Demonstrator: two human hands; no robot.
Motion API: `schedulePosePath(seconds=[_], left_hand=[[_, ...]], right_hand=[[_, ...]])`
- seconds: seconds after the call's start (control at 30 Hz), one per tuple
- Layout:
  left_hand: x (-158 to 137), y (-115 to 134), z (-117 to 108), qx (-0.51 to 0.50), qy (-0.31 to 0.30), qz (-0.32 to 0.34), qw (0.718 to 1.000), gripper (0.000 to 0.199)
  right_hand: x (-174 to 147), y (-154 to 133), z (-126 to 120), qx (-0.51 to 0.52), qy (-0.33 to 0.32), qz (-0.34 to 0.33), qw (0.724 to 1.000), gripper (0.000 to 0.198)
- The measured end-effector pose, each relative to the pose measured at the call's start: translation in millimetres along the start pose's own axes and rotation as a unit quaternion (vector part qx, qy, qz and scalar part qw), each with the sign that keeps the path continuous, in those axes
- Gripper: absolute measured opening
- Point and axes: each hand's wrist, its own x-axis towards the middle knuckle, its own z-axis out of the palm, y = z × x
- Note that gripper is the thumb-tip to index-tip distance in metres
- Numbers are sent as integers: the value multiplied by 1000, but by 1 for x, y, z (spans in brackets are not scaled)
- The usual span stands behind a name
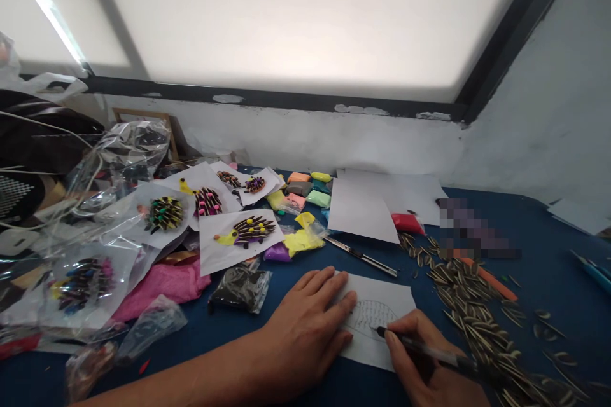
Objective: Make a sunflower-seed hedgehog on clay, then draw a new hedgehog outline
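Observation:
My right hand [424,362] grips a dark pen [429,351], its tip touching a small white sheet of paper [377,353]. On that sheet is a line drawing [375,315] of a rounded shape filled with rows of short marks. My left hand [310,318] lies flat on the sheet's left edge, fingers stretched out. Just beyond the sheet lies a box cutter [365,256]. A packet of black clay [241,288] sits left of my left hand. Striped sunflower seeds [472,305] are heaped to the right of my right hand.
Several papers with hedgehog figures of clay and seeds [248,229] spread over the left side. Colourful clay packets [305,187] and blank white sheets [363,210] lie at the back. Pink cloth-like material [167,283] and clear plastic bags [128,146] crowd the left. An orange stick [491,280] rests by the seeds.

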Motion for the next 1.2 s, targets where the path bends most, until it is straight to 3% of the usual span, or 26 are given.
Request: schedulePosePath(seconds=[0.13,0.33,1.2], left_hand=[[0,0,0,2,-1,-1,1000,45],[1,0,-1,8,-8,-2,1000,47],[1,-1,0,14,-10,1,1000,48]], right_hand=[[-1,1,0,10,-10,-11,1000,17],[-2,4,-6,-60,43,-18,997,18],[-2,2,-7,-51,8,-32,998,20]])
